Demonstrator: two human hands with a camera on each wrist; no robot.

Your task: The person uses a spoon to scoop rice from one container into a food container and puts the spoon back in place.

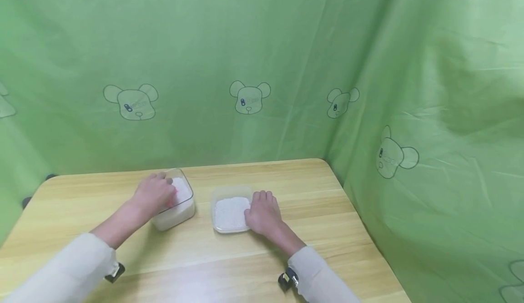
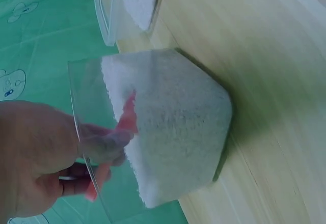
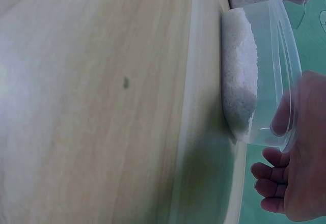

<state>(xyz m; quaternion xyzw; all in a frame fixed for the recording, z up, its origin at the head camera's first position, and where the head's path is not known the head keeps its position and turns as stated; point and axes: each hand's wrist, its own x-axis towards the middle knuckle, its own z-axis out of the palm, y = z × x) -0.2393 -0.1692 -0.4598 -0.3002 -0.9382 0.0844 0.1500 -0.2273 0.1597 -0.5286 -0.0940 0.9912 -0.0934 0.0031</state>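
My left hand (image 1: 152, 194) reaches into a clear, tall-walled container (image 2: 183, 122) filled well up with white grains (image 1: 181, 190) that look like rice. Between its fingers it pinches a slim pink-red plastic utensil (image 2: 127, 119), whose tip meets the top of the grains in the left wrist view; which kind of utensil cannot be told. To the right stands a shallower translucent plastic container (image 3: 267, 71) with a layer of the same white grains (image 1: 231, 212). My right hand (image 1: 264, 214) grips its right rim, thumb inside the wall and fingers outside.
Both containers stand on a light wooden table (image 1: 196, 266), a short gap between them. Green curtain (image 1: 196, 125) printed with bear heads hangs behind the table and along its right side. Each sleeve carries a small black wrist device (image 1: 288, 279).
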